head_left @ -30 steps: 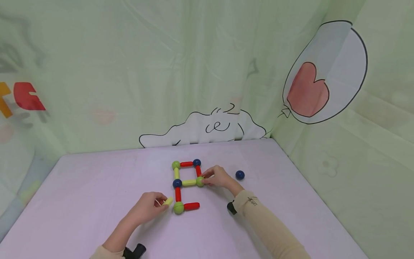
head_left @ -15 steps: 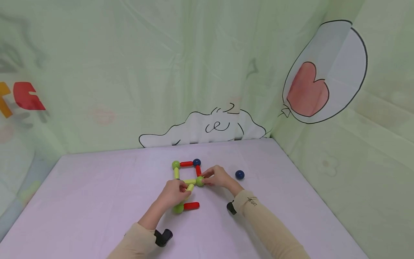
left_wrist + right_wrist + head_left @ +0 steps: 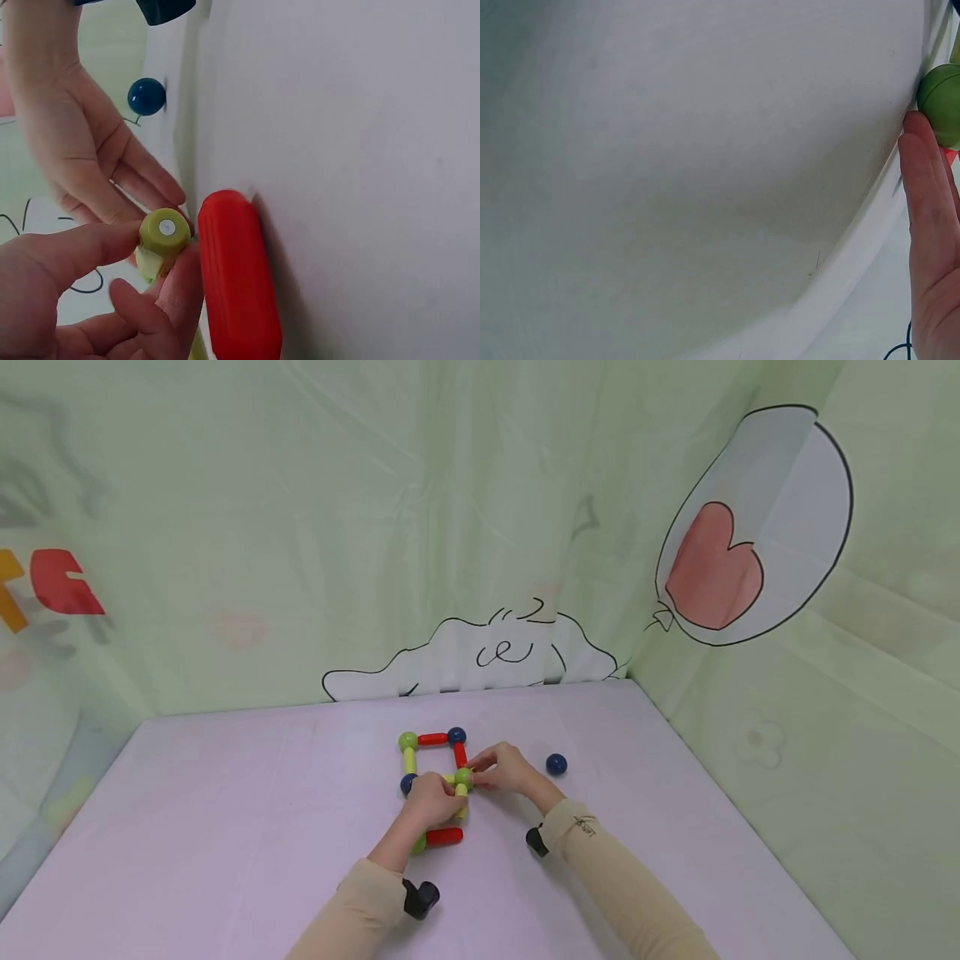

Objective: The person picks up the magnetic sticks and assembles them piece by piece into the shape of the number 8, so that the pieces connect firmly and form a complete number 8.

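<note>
My left hand [image 3: 435, 799] pinches a yellow-green magnetic stick [image 3: 462, 803] between thumb and fingers. In the left wrist view the stick's round end [image 3: 166, 229] faces the camera. The stick's far end is right at a green ball [image 3: 464, 778]. My right hand [image 3: 507, 769] holds that ball from the right with thumb and fingertips. A square of magnetic sticks lies flat behind: a green ball [image 3: 407, 741], a blue ball [image 3: 457, 736] and red and yellow sticks join it. Nearer to me, a red stick [image 3: 445, 836] points right from another green ball [image 3: 418, 842], partly hidden by my left hand.
A loose blue ball [image 3: 557, 765] lies right of my right hand on the pale table [image 3: 247, 810]. Pale green curtains with drawings rise behind the table and at its sides. A black wrist camera [image 3: 422, 900] hangs by my left sleeve.
My left hand has moved right and away from me with the yellow-green stick, over the frame, bringing it to the green ball. My right hand has stayed at that ball.
</note>
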Action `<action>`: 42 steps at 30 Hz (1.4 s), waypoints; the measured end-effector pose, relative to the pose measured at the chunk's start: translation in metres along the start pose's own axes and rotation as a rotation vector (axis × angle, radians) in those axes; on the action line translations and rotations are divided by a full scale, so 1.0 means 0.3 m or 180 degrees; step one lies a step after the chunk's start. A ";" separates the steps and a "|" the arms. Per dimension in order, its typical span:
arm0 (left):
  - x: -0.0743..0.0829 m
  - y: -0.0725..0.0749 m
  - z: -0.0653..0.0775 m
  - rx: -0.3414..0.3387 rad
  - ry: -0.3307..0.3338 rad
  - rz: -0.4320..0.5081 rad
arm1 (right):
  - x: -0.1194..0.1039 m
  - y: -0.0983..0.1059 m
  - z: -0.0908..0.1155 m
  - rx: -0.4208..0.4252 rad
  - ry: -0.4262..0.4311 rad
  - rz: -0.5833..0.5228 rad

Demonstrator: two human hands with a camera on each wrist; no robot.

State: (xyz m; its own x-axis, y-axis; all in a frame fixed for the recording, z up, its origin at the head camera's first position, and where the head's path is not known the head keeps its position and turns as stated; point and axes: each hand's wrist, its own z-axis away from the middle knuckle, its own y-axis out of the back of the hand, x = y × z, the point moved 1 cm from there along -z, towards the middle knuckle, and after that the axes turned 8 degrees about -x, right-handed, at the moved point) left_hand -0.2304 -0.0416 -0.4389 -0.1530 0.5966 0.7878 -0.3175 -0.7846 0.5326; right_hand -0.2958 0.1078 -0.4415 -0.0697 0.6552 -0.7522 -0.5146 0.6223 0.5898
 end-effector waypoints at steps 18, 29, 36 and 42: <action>0.000 -0.037 -0.014 -0.0118 0.0403 0.0798 | 0.003 0.002 -0.005 0.0013 0.0071 0.0023; 0.000 -0.031 -0.014 -0.0132 0.0363 0.0716 | -0.001 0.005 0.002 -0.0010 0.0060 -0.0007; -0.007 -0.005 -0.003 0.0018 -0.0028 0.0176 | 0.001 0.009 0.003 -0.0016 -0.0010 -0.0029; -0.037 0.064 0.062 0.0045 -0.0513 -0.0635 | 0.001 0.003 0.002 -0.0031 -0.0003 -0.0044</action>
State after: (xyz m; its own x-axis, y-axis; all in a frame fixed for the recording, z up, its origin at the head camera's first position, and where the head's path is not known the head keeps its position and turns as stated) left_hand -0.2175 -0.0662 -0.4316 0.0629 0.7062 0.7052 -0.3131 -0.6569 0.6859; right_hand -0.2956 0.1089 -0.4410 -0.0618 0.6469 -0.7600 -0.5239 0.6271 0.5764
